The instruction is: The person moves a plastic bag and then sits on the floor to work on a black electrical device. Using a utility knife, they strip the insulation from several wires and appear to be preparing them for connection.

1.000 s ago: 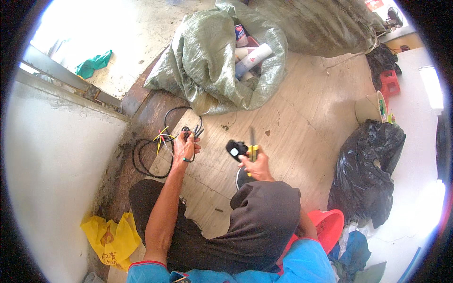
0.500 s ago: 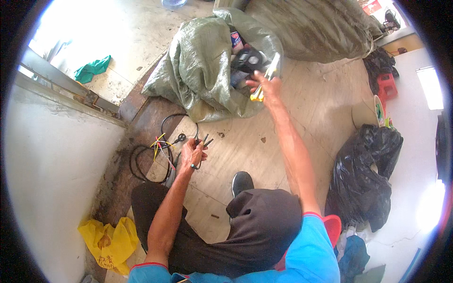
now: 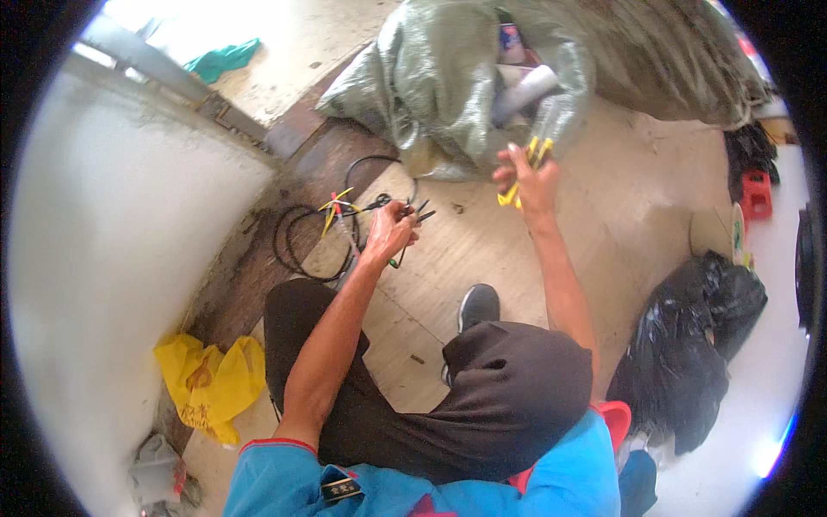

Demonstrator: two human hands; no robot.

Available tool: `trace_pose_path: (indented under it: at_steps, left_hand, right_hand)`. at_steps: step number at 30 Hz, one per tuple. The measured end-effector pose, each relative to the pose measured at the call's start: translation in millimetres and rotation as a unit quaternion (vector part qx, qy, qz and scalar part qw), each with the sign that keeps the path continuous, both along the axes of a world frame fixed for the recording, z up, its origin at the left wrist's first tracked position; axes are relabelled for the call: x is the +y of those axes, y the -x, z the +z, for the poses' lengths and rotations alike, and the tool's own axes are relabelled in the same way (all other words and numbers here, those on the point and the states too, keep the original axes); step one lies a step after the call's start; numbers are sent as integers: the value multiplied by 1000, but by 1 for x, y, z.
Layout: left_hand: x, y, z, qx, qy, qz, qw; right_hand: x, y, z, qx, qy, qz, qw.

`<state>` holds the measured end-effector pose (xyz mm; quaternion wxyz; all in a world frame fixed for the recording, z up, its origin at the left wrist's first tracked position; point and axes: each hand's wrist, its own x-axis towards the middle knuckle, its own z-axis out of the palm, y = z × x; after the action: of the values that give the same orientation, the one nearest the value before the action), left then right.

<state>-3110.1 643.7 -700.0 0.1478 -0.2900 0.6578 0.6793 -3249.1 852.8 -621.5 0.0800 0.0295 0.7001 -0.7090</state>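
Observation:
My left hand is closed around black cables, their short ends poking up past my fingers. Loops of black cable with thin yellow and red wires lie on the floor beside it. My right hand grips a yellow-handled tool, raised just in front of the opening of a grey-green woven sack. A white cylinder and other containers show inside the sack.
Black plastic bags lie on the right near a red plastic object. A yellow bag is by the left wall. A green cloth lies past the doorway. My shoe rests on the tiled floor.
My right hand carried a black object up to the sack's opening and let it go; it now holds only the tool, drawn slightly back. My left hand still holds the cables.

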Motion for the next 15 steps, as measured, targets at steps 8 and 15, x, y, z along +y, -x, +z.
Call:
trace_pose_path:
  at_steps: [8,15]
  left_hand:
    - [-156,-27,78,171,71,131,974]
    - [-212,-195,-30,-24,268,44,962]
  right_hand:
    - [-22,-81,-53,-130,-127,247,952]
    - [-35,-119,-101,-225,-215,370,875]
